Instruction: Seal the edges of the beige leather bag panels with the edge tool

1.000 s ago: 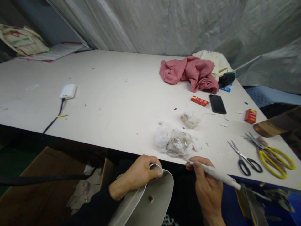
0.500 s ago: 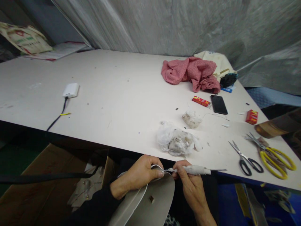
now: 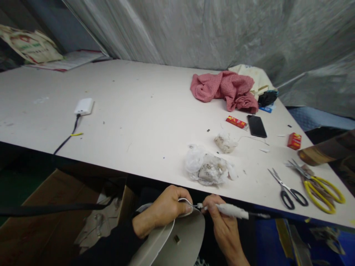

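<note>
My left hand (image 3: pixel 168 208) is closed on the upper edge of a beige curved sheet piece (image 3: pixel 187 238), pinching its rim between thumb and fingers. A small brassy fitting (image 3: pixel 176 239) shows on the piece's inner face. Wrapped around an awl-like tool with a white, wrapped-looking handle (image 3: pixel 233 211), my right hand (image 3: pixel 226 225) holds it nearly level. Its thin metal front end meets the rim beside my left thumb; whether it passes through the rim I cannot tell. A second thin metal shaft sticks out of the handle's right end.
Beyond my hands on the white table (image 3: pixel 133 111) lie plastic-wrapped lumps (image 3: pixel 212 169), black-handled scissors (image 3: pixel 288 190) and yellow-handled scissors (image 3: pixel 323 188). Farther back are a phone (image 3: pixel 256 126), a red box (image 3: pixel 294 140) and a pink cloth (image 3: pixel 224 90). A white device (image 3: pixel 84 106) with a cable sits left.
My right hand has dropped slightly, and the tool now tilts a little more downward to the right. My left hand keeps its pinch on the rim. The whole view has shifted slightly.
</note>
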Motion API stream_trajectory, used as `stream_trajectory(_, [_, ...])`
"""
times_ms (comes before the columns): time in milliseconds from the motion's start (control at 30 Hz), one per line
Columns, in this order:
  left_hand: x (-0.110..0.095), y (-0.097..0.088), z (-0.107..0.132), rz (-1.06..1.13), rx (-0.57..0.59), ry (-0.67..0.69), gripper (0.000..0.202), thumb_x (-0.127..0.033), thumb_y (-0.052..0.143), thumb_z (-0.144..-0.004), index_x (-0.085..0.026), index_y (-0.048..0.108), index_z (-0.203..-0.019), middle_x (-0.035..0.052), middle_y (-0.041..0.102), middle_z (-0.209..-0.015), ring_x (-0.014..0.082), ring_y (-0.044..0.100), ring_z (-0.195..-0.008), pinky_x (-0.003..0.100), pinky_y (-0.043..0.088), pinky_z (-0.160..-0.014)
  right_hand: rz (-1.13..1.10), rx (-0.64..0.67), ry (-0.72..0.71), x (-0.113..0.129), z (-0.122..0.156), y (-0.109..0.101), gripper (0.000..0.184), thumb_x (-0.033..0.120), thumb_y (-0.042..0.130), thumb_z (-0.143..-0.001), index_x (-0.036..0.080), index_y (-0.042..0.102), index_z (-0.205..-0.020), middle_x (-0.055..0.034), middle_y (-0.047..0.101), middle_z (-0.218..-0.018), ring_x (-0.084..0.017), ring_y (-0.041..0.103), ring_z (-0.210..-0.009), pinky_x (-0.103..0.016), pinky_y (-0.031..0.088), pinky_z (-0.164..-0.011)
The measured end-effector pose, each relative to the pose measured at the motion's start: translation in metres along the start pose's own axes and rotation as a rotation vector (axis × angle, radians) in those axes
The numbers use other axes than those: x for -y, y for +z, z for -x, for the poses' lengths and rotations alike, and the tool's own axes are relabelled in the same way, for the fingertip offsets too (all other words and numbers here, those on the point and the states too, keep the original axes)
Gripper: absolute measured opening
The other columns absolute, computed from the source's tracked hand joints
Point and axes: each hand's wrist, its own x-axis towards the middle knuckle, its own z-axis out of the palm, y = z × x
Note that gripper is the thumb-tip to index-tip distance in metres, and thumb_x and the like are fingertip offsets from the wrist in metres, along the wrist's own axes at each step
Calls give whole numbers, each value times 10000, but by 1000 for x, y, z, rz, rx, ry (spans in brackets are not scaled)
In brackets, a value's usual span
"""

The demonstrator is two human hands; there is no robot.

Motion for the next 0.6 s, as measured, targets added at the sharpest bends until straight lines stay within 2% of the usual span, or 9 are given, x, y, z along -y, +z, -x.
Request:
stream_trajectory(100, [0,-1,2,68,-34,9,153,-299,669,-637,-154,671,-685,-32,539,-572,129,415,-567,269,303,-566,-66,-92,-62,-4,12,9,309,399,535,-1071,235,719,-886,-5,688,-820,-166,661,-800,-236,515,-718])
stream_trajectory(200, [-2,-3,4,90,-71,10,182,-338,665,-644,-160,646,-679,-42,505,-557,122,383,-554,267,287,-561,-87,-202,-110,-2,14,11,273,378,555,-1066,241,736,-915,-1,715,-824,-159,685,-793,-240,539,-737])
stream_trajectory(300, [-7,-9,7,91,-152,13,213,-371,661,-664,-165,635,-714,-47,504,-581,125,389,-565,267,302,-575,-44,-385,-122,3,4,2,258,403,582,-1051,228,730,-933,-8,740,-820,-170,712,-789,-272,558,-763])
stream_trajectory(400, [-9,-15,11,5,-176,36,206,-367,645,-715,-162,650,-745,-32,547,-635,139,439,-610,273,345,-619,39,-546,-116,4,-11,-11,274,454,612,-1027,208,720,-975,-25,752,-834,-185,720,-763,-312,567,-759])
stream_trajectory(500, [-8,-18,14,-97,-175,73,176,-331,635,-744,-159,668,-752,-12,596,-683,161,505,-677,283,383,-678,86,-578,-106,1,-24,-20,294,476,603,-1025,202,706,-996,-34,751,-869,-192,720,-782,-339,568,-789])
stream_trajectory(600, [-6,-18,15,-87,-174,73,167,-321,654,-740,-156,671,-766,-12,604,-688,159,515,-672,279,391,-668,104,-554,-113,-5,-31,-23,295,477,597,-1025,200,700,-1013,-40,748,-890,-202,720,-819,-361,564,-829])
